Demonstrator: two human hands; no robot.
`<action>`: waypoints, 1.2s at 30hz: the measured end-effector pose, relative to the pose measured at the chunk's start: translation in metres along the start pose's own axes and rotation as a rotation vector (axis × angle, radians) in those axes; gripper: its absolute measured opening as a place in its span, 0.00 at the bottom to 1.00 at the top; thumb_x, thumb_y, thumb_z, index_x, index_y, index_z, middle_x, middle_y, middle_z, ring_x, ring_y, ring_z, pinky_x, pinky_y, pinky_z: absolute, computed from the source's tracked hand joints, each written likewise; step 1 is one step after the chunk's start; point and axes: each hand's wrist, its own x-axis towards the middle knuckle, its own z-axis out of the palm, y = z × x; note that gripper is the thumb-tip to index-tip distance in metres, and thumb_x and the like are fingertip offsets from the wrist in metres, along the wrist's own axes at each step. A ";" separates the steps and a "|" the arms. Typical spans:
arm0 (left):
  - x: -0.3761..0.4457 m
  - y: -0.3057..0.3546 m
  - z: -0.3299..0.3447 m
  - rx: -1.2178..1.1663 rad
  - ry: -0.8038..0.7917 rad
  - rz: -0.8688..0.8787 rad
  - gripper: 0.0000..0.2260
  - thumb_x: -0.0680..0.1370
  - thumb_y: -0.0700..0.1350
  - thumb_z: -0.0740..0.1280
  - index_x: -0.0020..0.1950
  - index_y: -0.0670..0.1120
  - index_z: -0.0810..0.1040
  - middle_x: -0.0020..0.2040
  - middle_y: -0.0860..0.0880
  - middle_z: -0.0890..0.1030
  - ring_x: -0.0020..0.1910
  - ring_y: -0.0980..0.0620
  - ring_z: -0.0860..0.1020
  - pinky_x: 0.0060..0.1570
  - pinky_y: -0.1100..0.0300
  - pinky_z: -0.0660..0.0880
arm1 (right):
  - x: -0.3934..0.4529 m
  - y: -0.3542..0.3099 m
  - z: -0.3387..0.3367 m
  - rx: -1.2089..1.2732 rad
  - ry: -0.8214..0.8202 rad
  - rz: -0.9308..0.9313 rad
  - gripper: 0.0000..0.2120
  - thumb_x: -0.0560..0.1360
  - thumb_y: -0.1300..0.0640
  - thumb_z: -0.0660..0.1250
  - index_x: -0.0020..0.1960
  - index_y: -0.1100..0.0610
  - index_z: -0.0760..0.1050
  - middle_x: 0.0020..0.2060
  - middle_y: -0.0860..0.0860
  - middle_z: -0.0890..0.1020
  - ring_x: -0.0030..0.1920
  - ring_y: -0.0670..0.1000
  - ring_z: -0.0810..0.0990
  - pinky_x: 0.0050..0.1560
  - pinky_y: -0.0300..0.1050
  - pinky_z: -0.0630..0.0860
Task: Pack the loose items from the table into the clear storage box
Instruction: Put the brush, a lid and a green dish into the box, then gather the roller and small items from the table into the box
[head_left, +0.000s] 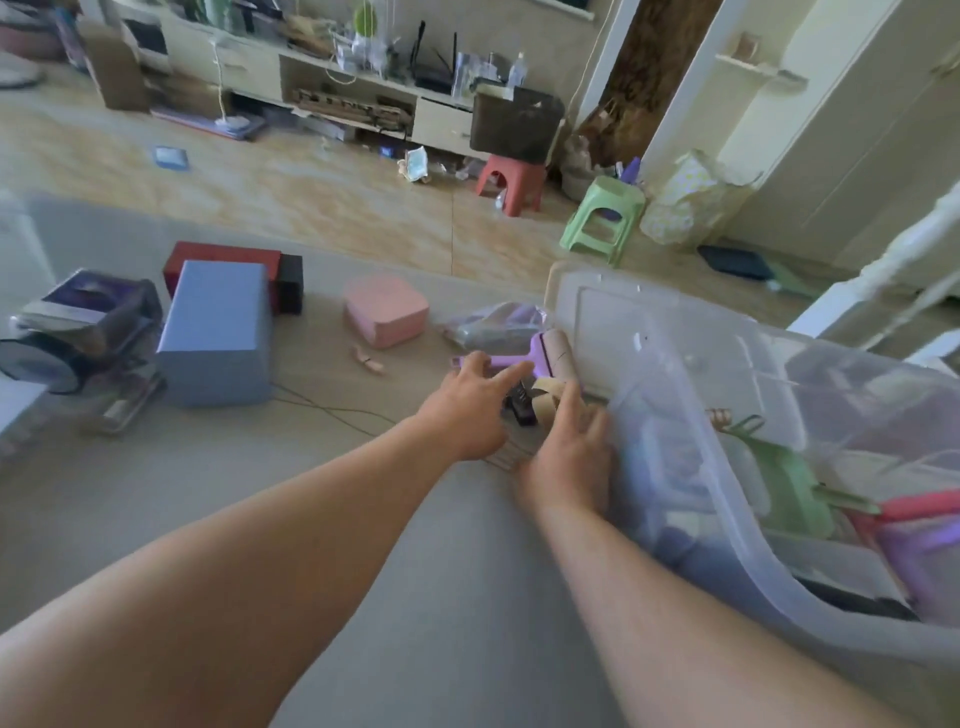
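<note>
Both hands — left hand (470, 410), right hand (571, 452) — fingers spread, empty, beside the clear box (691, 467) wall; bare table (363, 519) at lower centre.

On the table (363, 545) lie one blue box (215, 332), one red box (218, 257), one pink case (385, 310), one lint roller (540, 356), one plastic bag (488, 325), one black clip (521, 408) and one clear storage box (701, 447). Two hands reach in, left hand (467, 410) and right hand (569, 457). On the floor stand two stools, one red stool (511, 182) and one green stool (602, 215).
</note>
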 end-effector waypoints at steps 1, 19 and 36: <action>0.008 -0.001 0.007 0.001 0.019 0.020 0.35 0.71 0.47 0.68 0.75 0.67 0.63 0.70 0.46 0.68 0.66 0.38 0.72 0.63 0.46 0.74 | 0.007 0.001 0.003 -0.024 0.008 0.008 0.45 0.71 0.62 0.70 0.82 0.49 0.53 0.71 0.58 0.66 0.64 0.64 0.75 0.65 0.54 0.73; -0.045 -0.035 -0.047 -0.029 0.158 0.087 0.09 0.69 0.52 0.76 0.47 0.53 0.82 0.37 0.62 0.74 0.53 0.51 0.73 0.45 0.60 0.69 | 0.001 -0.043 -0.029 -0.132 -0.102 0.011 0.18 0.80 0.42 0.58 0.60 0.50 0.78 0.57 0.57 0.82 0.62 0.63 0.76 0.58 0.53 0.76; -0.125 0.200 -0.144 0.053 0.253 0.274 0.09 0.72 0.57 0.74 0.51 0.63 0.81 0.54 0.59 0.74 0.48 0.57 0.79 0.56 0.53 0.80 | -0.004 0.101 -0.335 0.072 -0.056 -0.369 0.10 0.74 0.55 0.71 0.55 0.51 0.85 0.47 0.51 0.86 0.49 0.56 0.82 0.50 0.50 0.79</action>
